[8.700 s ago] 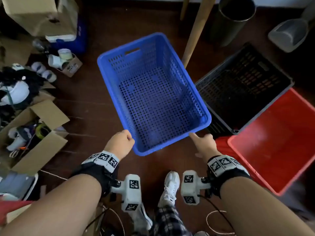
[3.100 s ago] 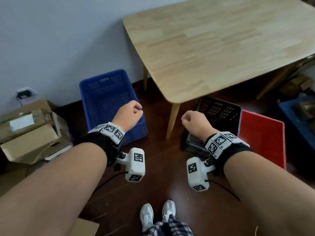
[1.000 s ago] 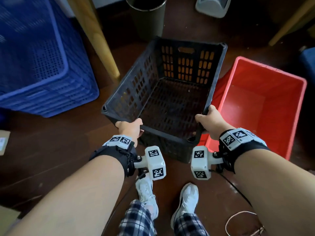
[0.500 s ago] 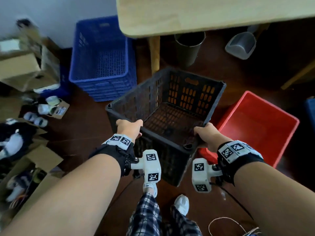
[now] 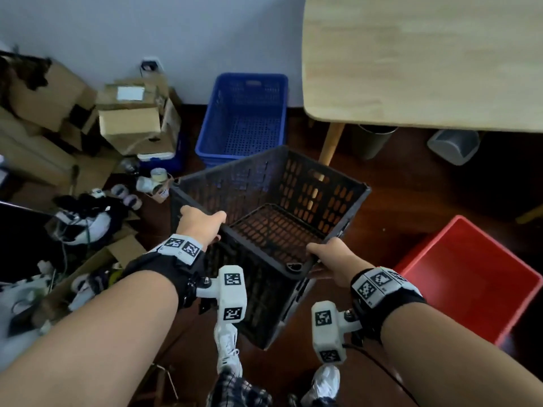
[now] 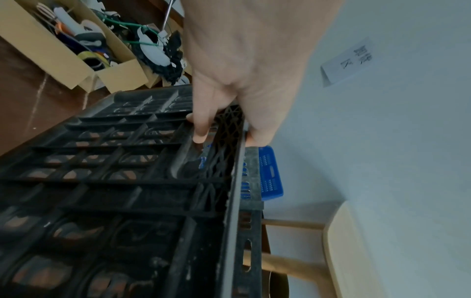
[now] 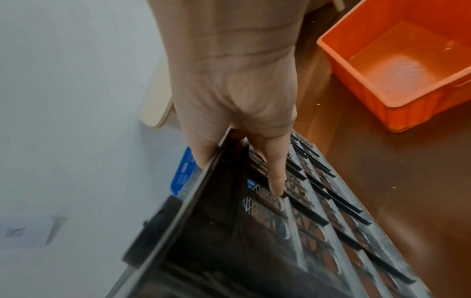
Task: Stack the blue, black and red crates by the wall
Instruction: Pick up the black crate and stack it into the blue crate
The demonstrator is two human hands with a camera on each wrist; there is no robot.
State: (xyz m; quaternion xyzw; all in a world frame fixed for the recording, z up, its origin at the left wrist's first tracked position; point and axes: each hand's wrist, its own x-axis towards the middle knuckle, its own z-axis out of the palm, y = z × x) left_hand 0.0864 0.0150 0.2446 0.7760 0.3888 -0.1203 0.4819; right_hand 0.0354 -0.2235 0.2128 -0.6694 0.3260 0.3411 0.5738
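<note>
Both hands, left (image 5: 199, 223) and right (image 5: 335, 259), grip the black crate (image 5: 293, 201) by its near rim, mouth up, long axis toward the blue crate (image 5: 246, 113).

Bare floor (image 5: 396, 207) lies open between the lifted black crate (image 5: 273, 230) and the blue crate (image 5: 244, 118) at the wall — hemmed left by cardboard boxes (image 5: 129, 124), right by a counter leg (image 5: 330, 145) and red crate (image 5: 470, 277).

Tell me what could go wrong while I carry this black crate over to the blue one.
1. The black crate is held only at its near rim by the left hand and right hand; it could tip forward.
2. The table leg stands right beside the blue crate; the far corner might clip it.
3. Floor clutter lies to the left, a trip hazard.
</note>
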